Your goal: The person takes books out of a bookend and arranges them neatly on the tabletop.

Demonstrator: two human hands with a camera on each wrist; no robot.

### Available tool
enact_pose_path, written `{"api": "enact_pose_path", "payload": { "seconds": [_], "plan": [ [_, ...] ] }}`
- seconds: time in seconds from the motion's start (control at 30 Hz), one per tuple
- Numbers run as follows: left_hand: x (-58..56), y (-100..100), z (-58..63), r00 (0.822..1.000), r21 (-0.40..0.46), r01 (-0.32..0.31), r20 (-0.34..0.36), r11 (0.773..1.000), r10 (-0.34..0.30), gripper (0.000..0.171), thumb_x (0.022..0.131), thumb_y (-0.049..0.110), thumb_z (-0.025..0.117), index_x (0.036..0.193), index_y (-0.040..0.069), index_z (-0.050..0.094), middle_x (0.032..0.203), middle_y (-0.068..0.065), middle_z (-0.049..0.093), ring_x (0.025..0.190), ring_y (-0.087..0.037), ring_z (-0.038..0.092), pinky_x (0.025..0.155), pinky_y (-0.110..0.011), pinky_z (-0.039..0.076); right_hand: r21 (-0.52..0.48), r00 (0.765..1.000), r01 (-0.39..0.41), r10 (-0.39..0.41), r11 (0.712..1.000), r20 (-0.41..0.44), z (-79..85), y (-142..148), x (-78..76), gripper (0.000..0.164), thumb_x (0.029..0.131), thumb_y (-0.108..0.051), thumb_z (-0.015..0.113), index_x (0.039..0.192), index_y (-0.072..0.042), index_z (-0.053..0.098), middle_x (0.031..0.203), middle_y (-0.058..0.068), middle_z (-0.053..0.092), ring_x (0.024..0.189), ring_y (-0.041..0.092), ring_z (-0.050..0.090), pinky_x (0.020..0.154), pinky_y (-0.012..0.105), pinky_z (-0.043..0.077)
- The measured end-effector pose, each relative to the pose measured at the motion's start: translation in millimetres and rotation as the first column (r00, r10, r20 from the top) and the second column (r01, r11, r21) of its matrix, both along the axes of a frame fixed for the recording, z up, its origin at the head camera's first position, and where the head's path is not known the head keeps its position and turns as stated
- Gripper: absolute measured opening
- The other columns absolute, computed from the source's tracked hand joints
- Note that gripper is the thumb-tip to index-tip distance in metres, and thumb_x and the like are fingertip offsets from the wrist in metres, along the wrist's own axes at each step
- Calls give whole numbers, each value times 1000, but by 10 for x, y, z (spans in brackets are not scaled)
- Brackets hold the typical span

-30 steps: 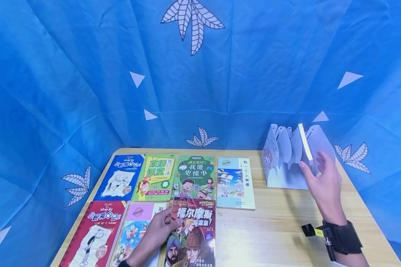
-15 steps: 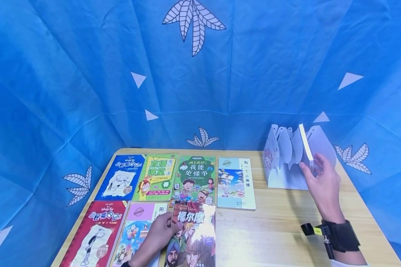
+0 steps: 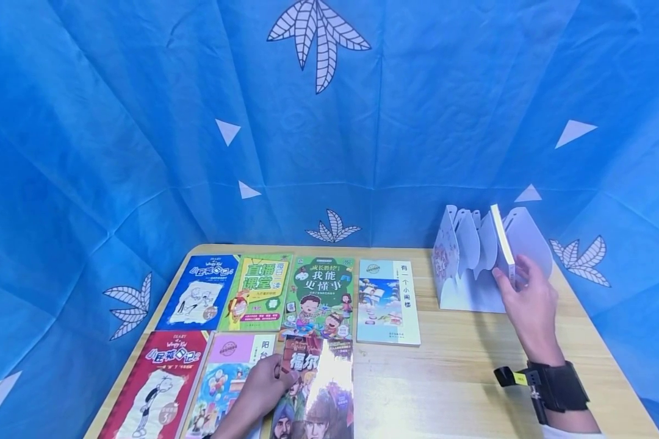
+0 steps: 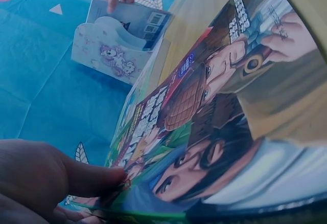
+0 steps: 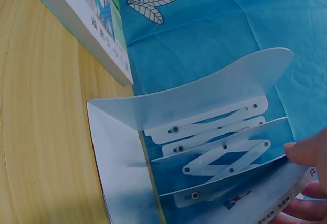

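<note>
My left hand (image 3: 260, 387) pinches the left edge of a paperback (image 3: 310, 421) with a detective in a checked cap on its cover. In the left wrist view, the thumb (image 4: 89, 178) lies on the cover and the book (image 4: 204, 116) looks raised and tilted; glare covers part of it in the head view. My right hand (image 3: 529, 311) holds the near edge of a slim book (image 3: 503, 238) standing in a white expandable book rack (image 3: 450, 296). In the right wrist view, that book (image 5: 255, 203) leans against a divider, thumb and fingers on opposite sides.
Left of the rack lies a pale book (image 3: 387, 302). Green (image 3: 321, 299), yellow-green (image 3: 257, 292) and blue (image 3: 198, 292) books fill the back row. A red book (image 3: 154, 384) and a pink-topped book (image 3: 227, 372) lie in front. Blue cloth (image 3: 329, 122) hangs behind the table.
The detective book's top edge has shifted slightly toward me, and glare has spread over its cover. My right fingers, spread at first, have come down onto the book in the rack.
</note>
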State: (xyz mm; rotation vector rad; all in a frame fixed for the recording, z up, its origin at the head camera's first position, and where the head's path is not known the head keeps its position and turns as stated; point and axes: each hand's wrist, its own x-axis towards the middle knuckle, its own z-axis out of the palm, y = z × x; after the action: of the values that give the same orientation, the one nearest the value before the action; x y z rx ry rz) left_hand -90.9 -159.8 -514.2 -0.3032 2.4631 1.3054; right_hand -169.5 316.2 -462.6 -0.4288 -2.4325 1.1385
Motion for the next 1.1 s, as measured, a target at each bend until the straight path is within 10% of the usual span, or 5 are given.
{"api": "enact_pose_path", "payload": {
  "seconds": [0.13, 0.23, 0.33, 0.47, 1.1],
  "plan": [
    [-10, -5, 13, 999, -104, 36, -2, 994, -36, 31, 92, 18, 73, 75, 12, 48, 63, 2, 38, 56, -16, 37, 51, -28, 33, 51, 1000, -5, 5, 999, -4, -22, 23, -19, 59, 101, -29, 67, 151, -2, 49, 139, 33, 61, 120, 55, 64, 96, 62, 55],
    [-20, -6, 31, 998, -153, 55, 10, 987, -54, 22, 93, 17, 71, 81, 8, 56, 66, -1, 47, 59, -17, 44, 53, -30, 38, 134, 999, -9, 15, 991, -42, -55, 32, -32, 41, 102, -26, 66, 134, -1, 62, 116, 31, 73, 90, 43, 75, 74, 39, 65],
    [-33, -3, 47, 997, -196, 77, 19, 978, -74, 20, 94, 18, 71, 99, -1, 66, 76, -4, 60, 66, -19, 54, 60, -35, 48, 251, 991, 2, 31, 968, -128, -96, 28, -41, 18, 102, -18, 65, 97, -1, 66, 75, 22, 68, 53, 24, 56, 45, 24, 43],
    [-30, -14, 62, 994, -199, 100, 54, 975, -91, 29, 93, 18, 72, 109, -5, 65, 85, -8, 66, 74, -20, 59, 68, -37, 51, 356, 969, 30, 60, 934, -238, -127, 27, -59, 29, 98, -6, 64, 73, -3, 49, 57, 12, 48, 47, 24, 42, 43, 29, 29],
    [-51, -30, 69, 995, -208, 96, 32, 973, -91, 19, 91, 15, 70, 85, 8, 54, 71, -4, 47, 61, -20, 47, 54, -30, 36, 356, 981, -1, 71, 935, -182, -64, 35, -42, 26, 100, -6, 60, 78, 3, 51, 59, 21, 54, 46, 28, 47, 41, 28, 31]
  ]
}}
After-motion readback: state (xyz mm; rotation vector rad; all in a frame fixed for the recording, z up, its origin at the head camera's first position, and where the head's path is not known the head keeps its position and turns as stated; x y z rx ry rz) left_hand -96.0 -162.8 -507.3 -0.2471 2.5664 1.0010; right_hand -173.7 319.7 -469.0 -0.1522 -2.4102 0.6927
